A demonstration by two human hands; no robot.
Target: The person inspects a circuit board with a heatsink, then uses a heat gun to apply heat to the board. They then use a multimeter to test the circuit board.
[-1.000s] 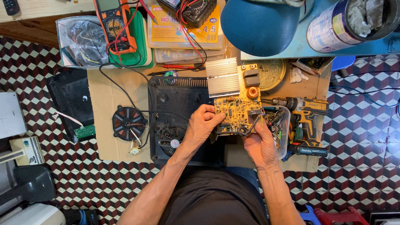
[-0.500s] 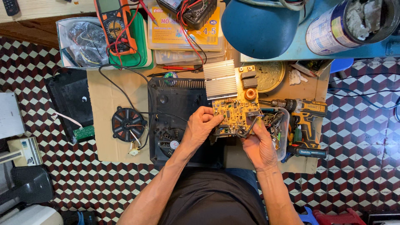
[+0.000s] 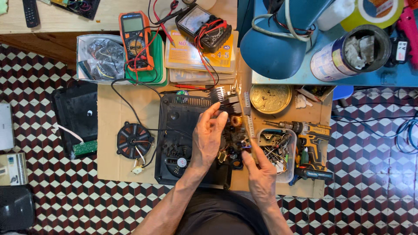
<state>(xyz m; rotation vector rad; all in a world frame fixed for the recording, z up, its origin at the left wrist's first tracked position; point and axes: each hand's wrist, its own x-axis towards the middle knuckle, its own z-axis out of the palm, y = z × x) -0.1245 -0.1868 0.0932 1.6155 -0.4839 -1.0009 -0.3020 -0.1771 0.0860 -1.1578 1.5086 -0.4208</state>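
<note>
A circuit board (image 3: 238,135) with a finned metal heat sink (image 3: 221,95) and a small copper coil (image 3: 236,120) stands tilted on its edge over the open black appliance casing (image 3: 174,130). My left hand (image 3: 208,140) holds the board's left side, fingers stretched up toward the heat sink. My right hand (image 3: 260,176) pinches the board's lower right edge. Wires run from the board into the casing.
A round black coil disc (image 3: 133,140) lies left on the cardboard sheet (image 3: 109,113). A clear box of parts (image 3: 278,152) and a cordless drill (image 3: 312,146) sit right. An orange multimeter (image 3: 135,41), an analog meter (image 3: 200,24), a blue lamp (image 3: 278,43) and a can (image 3: 348,54) stand behind.
The board lay nearly flat with its yellow face up; both hands have now turned it up on edge. My left hand's fingers have stretched upward.
</note>
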